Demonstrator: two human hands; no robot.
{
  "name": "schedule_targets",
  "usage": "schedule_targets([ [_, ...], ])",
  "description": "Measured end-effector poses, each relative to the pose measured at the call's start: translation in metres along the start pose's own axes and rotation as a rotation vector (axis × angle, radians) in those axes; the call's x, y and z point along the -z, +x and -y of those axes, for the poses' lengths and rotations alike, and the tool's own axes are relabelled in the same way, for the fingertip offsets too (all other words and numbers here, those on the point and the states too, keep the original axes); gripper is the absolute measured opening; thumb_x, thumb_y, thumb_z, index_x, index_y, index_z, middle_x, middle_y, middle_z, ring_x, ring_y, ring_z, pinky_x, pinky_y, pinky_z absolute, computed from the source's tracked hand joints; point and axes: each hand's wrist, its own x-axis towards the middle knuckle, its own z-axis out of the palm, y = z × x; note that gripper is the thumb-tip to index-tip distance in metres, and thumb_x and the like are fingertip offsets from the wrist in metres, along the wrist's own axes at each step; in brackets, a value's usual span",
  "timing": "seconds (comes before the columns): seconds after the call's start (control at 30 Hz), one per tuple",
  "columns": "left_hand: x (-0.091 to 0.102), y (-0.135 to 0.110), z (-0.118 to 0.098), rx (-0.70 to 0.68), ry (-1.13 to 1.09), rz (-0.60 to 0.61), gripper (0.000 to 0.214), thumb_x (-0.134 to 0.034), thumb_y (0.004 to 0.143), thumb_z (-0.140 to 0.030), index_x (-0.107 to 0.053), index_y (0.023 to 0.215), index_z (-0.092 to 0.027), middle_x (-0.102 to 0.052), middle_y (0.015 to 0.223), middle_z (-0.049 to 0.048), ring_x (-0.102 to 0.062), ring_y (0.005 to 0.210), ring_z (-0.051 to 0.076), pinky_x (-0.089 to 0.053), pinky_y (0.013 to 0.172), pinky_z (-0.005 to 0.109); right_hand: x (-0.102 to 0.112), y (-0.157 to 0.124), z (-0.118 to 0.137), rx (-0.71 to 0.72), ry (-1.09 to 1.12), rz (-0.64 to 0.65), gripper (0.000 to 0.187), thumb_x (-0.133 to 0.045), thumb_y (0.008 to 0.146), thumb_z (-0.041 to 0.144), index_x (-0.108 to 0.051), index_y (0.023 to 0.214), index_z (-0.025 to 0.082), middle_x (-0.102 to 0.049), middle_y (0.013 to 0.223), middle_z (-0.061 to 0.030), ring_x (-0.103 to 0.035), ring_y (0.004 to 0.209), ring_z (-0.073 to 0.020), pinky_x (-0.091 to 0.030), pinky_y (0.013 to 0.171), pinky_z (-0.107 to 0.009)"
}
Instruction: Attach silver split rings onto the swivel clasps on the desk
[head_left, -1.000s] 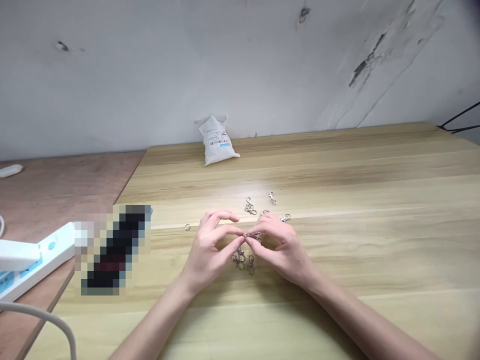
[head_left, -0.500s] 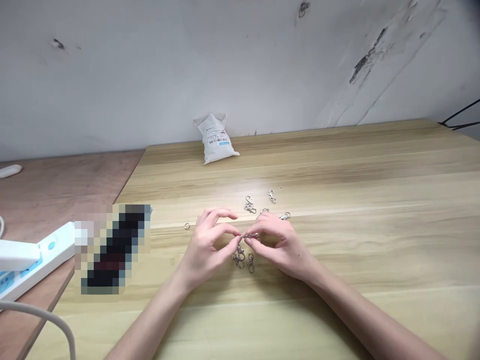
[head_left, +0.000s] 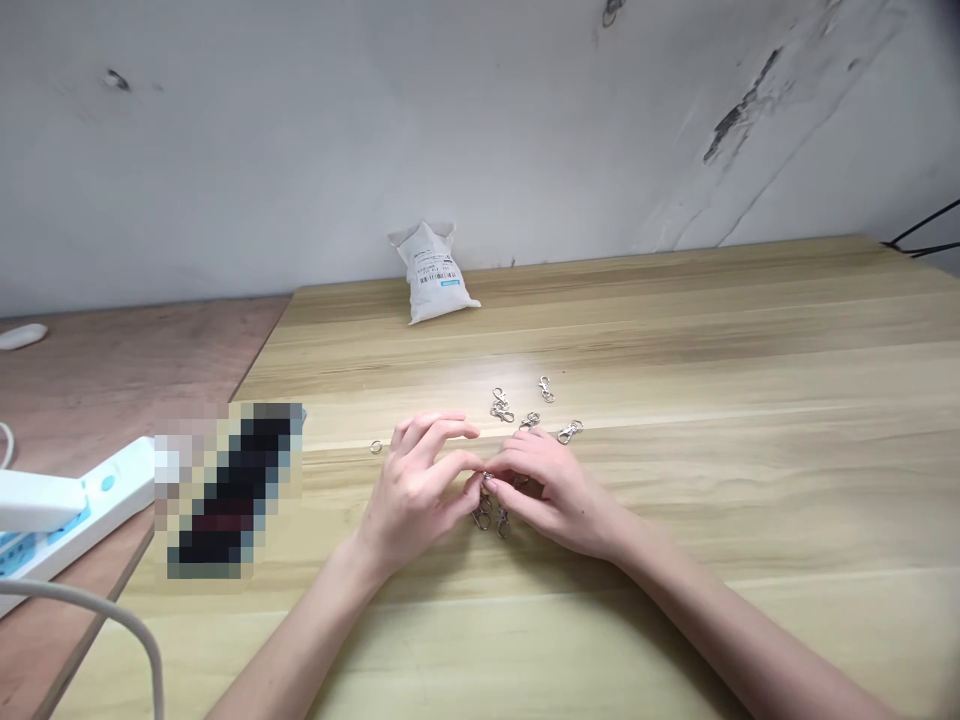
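Over the wooden table, the fingertips of my two hands meet at a small silver lobster clasp [head_left: 488, 477], mostly hidden by the fingers. My left hand [head_left: 420, 487] pinches its left end between thumb and index finger, the other fingers loosely curved. From the other side, the thumb and index finger of my right hand [head_left: 559, 490] grip it. Whether a separate ring is in the pinch, I cannot tell. Just below lie more lobster clasps [head_left: 503, 523], partly covered by the hands. A loose metal ring [head_left: 376, 447] rests left of my left hand.
Beyond the hands several clasps [head_left: 546, 389] are scattered, one [head_left: 570, 432] beside my right hand. A white plastic packet [head_left: 435, 280] stands near the wall. On the left are a blurred-out dark object [head_left: 232, 490], a power strip [head_left: 112, 490] and a grey cable [head_left: 112, 612].
The clasp has turned between my fingers: its long side showed before, now only a small end does. My right fingers have closed in over it. The view has shifted slightly.
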Motion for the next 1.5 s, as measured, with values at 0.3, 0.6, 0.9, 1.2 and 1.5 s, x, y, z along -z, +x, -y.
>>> schedule_targets([
  [0.3,0.0001,0.0002,-0.0024,-0.005,-0.044,-0.011,0.01,-0.061,0.083,-0.012,-0.061,0.084,-0.022,-0.067,0.105,0.0047,-0.056,0.112,0.024,-0.045,0.091,0.04,0.0015,-0.0001,0.0017,-0.018,-0.015,0.008,0.012,-0.049,0.091,0.018,-0.051,0.08,0.02,-0.057,0.074,0.001,-0.05,0.075,-0.015,-0.035,0.078,-0.033],
  [0.6,0.0004,-0.0008,-0.0008,0.15,-0.248,0.044,0.006,-0.062,0.085,-0.015,-0.063,0.085,-0.022,-0.063,0.108,0.0048,-0.053,0.113,0.022,-0.045,0.096,0.041,0.0025,0.001,0.0078,0.032,-0.155,0.086,0.016,-0.042,0.093,0.018,-0.045,0.077,0.021,-0.052,0.073,0.0007,-0.046,0.074,-0.0156,-0.035,0.082,-0.034],
  [0.9,0.0022,0.0024,-0.008,0.504,-0.557,0.256,0.011,-0.058,0.09,-0.027,-0.065,0.084,-0.022,-0.061,0.114,0.0043,-0.053,0.115,0.021,-0.04,0.102,0.041,0.0051,0.0012,0.0001,0.161,-0.359,-0.059,0.013,-0.047,0.092,0.02,-0.056,0.082,0.019,-0.058,0.091,-0.0051,-0.052,0.076,-0.0136,-0.037,0.086,-0.035],
  [1.2,0.0041,0.0024,-0.0065,0.625,-0.62,0.329,0.017,-0.057,0.09,-0.03,-0.067,0.079,-0.024,-0.06,0.116,0.0015,-0.052,0.117,0.02,-0.035,0.105,0.039,0.0001,-0.0015,0.0012,0.236,-0.464,-0.107,0.011,-0.053,0.086,0.013,-0.06,0.079,0.018,-0.06,0.102,-0.0106,-0.052,0.075,-0.0132,-0.041,0.079,-0.032],
  [1.5,0.002,0.0024,-0.0045,0.633,-0.595,0.313,0.018,-0.058,0.089,-0.032,-0.069,0.077,-0.024,-0.061,0.115,0.0024,-0.053,0.116,0.021,-0.035,0.105,0.04,0.0032,-0.0014,0.0004,0.277,-0.542,-0.148,0.014,-0.053,0.089,0.015,-0.058,0.076,0.018,-0.06,0.104,-0.0107,-0.052,0.073,-0.013,-0.042,0.079,-0.032],
])
